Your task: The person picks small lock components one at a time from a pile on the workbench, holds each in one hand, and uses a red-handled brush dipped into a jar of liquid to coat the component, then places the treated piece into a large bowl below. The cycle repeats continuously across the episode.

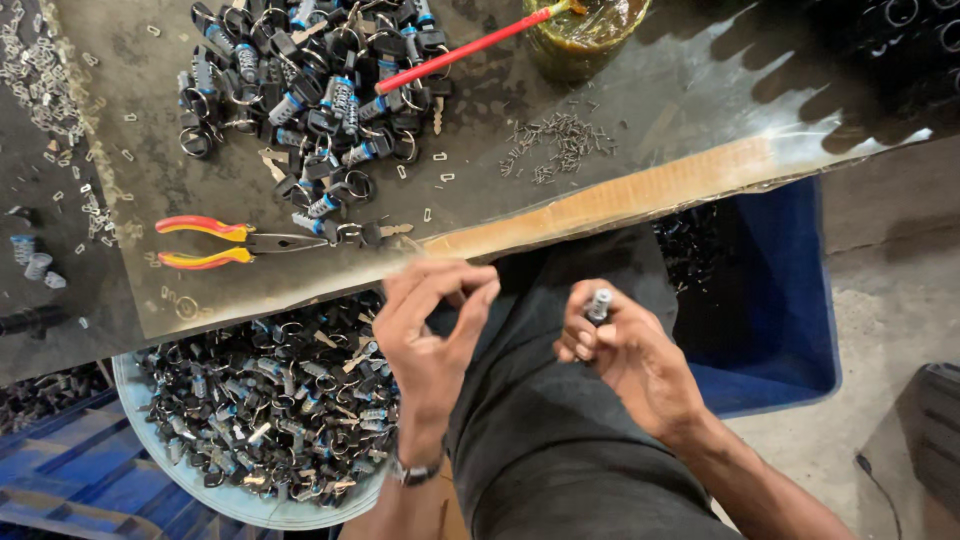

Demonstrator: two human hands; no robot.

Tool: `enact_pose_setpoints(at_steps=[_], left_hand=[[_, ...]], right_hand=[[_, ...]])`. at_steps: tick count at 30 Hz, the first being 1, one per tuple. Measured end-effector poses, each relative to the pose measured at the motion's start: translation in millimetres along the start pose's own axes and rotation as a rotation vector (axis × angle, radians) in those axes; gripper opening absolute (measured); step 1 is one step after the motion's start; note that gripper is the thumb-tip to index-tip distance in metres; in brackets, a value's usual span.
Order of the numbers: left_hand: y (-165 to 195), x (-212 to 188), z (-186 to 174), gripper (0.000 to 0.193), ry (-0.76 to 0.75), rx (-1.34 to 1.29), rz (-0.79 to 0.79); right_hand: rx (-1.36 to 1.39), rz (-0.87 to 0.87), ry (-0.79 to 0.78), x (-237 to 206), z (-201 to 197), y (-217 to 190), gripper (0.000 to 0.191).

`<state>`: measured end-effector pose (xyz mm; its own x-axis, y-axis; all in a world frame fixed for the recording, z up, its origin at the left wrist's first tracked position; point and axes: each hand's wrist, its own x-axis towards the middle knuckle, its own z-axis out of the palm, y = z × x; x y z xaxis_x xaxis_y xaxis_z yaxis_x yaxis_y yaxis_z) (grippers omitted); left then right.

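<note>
My right hand holds a small silver lock cylinder upright between thumb and fingertips, over my dark-trousered lap. My left hand is beside it, fingers curled and pinched together near the front edge of the board; whether it holds anything is hidden. A wristwatch sits on my left wrist. Below my left hand stands a pale blue basin full of black keys and lock cylinders.
A board serves as work surface, carrying a pile of keyed cylinders on rings, red-and-yellow pliers, a heap of small pins, and a jar of brown grease with a red stick. A blue crate stands to the right.
</note>
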<state>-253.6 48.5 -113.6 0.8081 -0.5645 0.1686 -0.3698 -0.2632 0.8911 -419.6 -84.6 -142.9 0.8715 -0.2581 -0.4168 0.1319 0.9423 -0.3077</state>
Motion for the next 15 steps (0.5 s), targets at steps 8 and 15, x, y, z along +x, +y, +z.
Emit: enact_pose_setpoints(at_steps=[8,15], left_hand=[[18,-20,10,0.017,-0.024,-0.279,-0.152],[20,-17,10,0.026,-0.06,-0.086,0.059]], right_hand=[[-0.56,-0.044,0.197,17,25,5,0.016],[-0.587,-0.09,0.224,14,23,0,0.011]])
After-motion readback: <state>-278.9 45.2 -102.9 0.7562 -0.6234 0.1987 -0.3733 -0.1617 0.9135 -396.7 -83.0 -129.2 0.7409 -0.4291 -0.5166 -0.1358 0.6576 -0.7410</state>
